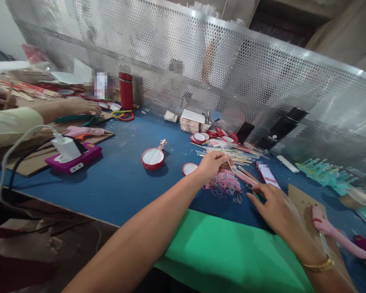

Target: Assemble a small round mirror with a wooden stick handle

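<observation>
My left hand (212, 166) is closed in a pinch on a thin pale stick (227, 160), which slants up from the fingers. Just below that hand lies a pile of pink and white rubber bands (225, 183). My right hand (273, 200) reaches over the table with thumb and forefinger apart, beside a small dark and green tool (253, 189) partly hidden by the fingers. A round red-rimmed white piece (189, 169) is partly covered by my left wrist. Farther left stands a small banjo-like model (153, 158) with a short neck.
Sticks (232, 153), red-rimmed discs (198, 138) and a black bottle (282, 129) line the perforated metal screen (158, 53). A pink glue gun (332, 232) lies at right. At left are a purple power strip (76, 162), a red flask (126, 91) and another person's hand (75, 107).
</observation>
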### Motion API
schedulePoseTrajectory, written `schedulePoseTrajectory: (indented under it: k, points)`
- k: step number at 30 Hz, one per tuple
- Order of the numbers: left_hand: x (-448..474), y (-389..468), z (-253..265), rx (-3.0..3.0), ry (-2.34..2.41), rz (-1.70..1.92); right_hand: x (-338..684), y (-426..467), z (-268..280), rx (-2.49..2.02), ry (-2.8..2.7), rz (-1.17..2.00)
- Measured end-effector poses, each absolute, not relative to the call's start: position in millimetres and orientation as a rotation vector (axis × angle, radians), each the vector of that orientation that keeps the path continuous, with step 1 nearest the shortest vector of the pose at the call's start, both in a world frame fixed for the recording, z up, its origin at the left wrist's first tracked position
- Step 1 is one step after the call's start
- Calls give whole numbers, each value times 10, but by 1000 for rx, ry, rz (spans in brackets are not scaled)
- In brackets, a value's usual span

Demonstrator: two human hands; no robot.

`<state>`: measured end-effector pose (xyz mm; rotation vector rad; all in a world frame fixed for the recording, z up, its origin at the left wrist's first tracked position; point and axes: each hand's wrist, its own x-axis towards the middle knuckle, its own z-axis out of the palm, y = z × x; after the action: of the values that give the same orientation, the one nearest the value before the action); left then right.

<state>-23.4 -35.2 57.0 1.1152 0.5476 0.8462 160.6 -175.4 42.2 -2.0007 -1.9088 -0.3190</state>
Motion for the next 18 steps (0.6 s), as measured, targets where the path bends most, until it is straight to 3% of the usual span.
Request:
schedulePoseTrajectory:
  k: [3, 8, 18]
  points:
    - [-239, -322, 570, 1065, 575, 852, 1749, -1984, 302, -2207, -1933, -572]
    - [-233, -284, 553, 1063, 610, 880, 1782, -2153, 173, -2435, -1930, -423]
    - [-265, -362, 603, 1018, 631, 897, 1965, -2273, 293, -2341, -1678, -154]
